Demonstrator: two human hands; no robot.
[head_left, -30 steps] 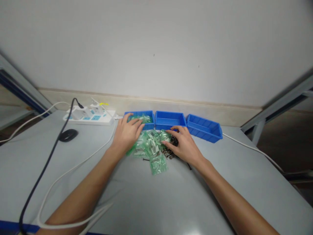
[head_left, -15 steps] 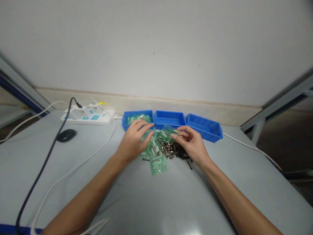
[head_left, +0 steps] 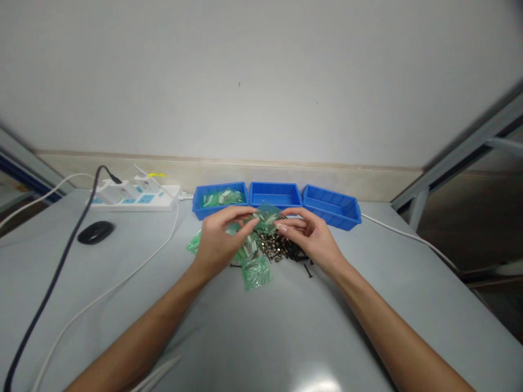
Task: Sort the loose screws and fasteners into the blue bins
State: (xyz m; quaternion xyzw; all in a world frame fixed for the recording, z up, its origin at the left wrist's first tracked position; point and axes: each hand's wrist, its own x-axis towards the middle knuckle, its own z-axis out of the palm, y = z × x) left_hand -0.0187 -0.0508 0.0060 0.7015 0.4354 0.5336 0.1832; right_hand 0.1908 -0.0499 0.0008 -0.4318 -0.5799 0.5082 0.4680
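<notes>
Between my two hands a small green plastic bag [head_left: 267, 216] is held up above the pile. My left hand [head_left: 223, 237] pinches its left edge with thumb and fingers. On the other side my right hand [head_left: 312, 234] grips the bag's right edge. Below lie more green bags [head_left: 257, 272] with pale and metal pieces inside, partly covered by my left hand. Loose bronze-coloured screws [head_left: 274, 247] are heaped beside them, and black screws [head_left: 295, 251] lie partly behind my right fingers.
A blue bin [head_left: 198, 204] holding green bags stands by the wall, beside a middle blue bin [head_left: 275, 202] and a right blue bin [head_left: 333, 209]. At left are a white power strip [head_left: 163, 204], a black mouse [head_left: 96, 232] and a black cable [head_left: 61, 261].
My left hand has closed on the left edge of the green bag, which my right hand was holding alone. The bag is now stretched between both hands. The view has shifted slightly.
</notes>
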